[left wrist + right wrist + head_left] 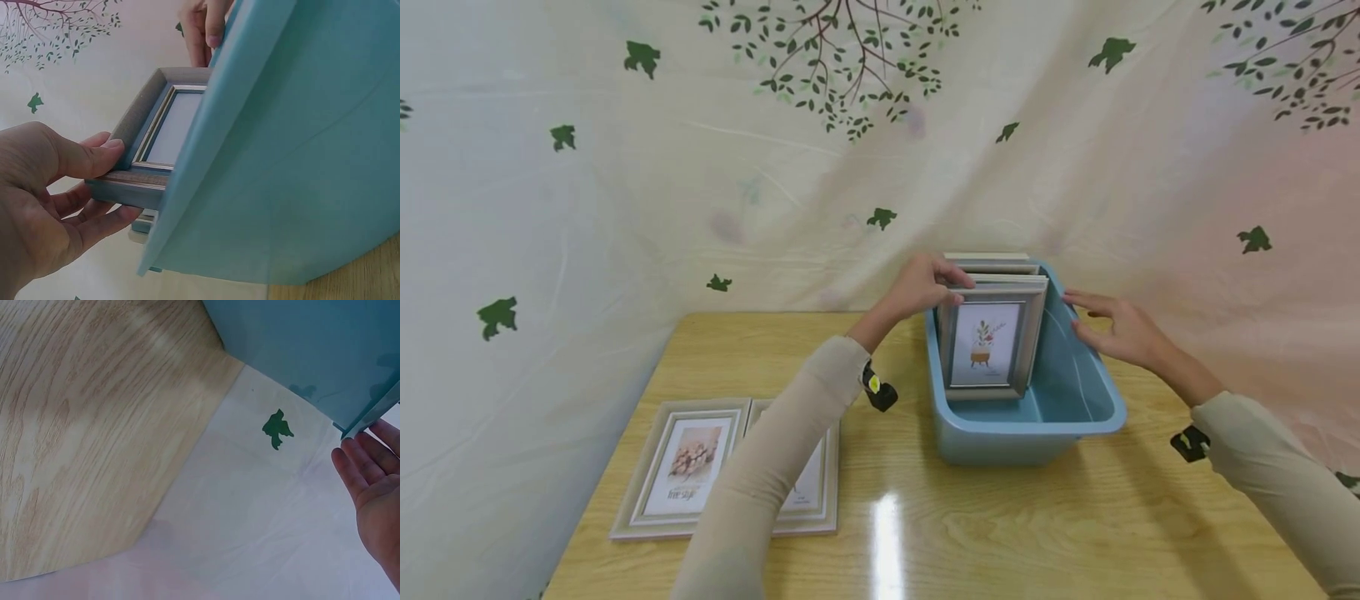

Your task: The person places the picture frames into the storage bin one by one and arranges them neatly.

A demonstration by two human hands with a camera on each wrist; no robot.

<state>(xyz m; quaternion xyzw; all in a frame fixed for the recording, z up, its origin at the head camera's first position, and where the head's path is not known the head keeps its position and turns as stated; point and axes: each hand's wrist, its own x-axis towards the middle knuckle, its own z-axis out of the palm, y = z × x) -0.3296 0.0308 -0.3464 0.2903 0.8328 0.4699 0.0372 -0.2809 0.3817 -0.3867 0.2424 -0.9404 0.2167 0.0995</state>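
Note:
A blue plastic bin [1030, 427] holds several picture frames standing upright one behind another. In front of the stack is a silver-grey picture frame [987, 343] with a potted-flower print. My left hand [921, 286] pinches this frame at its upper left corner; the left wrist view shows the thumb [103, 158] on its face and the other fingers behind and below. Over at the bin's right side, my right hand [1123, 333] touches the rim with fairly straight fingers [362, 453], its thumb apart from them.
Two picture frames lie flat side by side at the table's left, one with a "free style" print [688, 467]; my left sleeve [775, 467] partly covers the other [812, 500]. Behind the wooden table [985, 525] hangs a cloth backdrop [775, 192] with leaf patterns.

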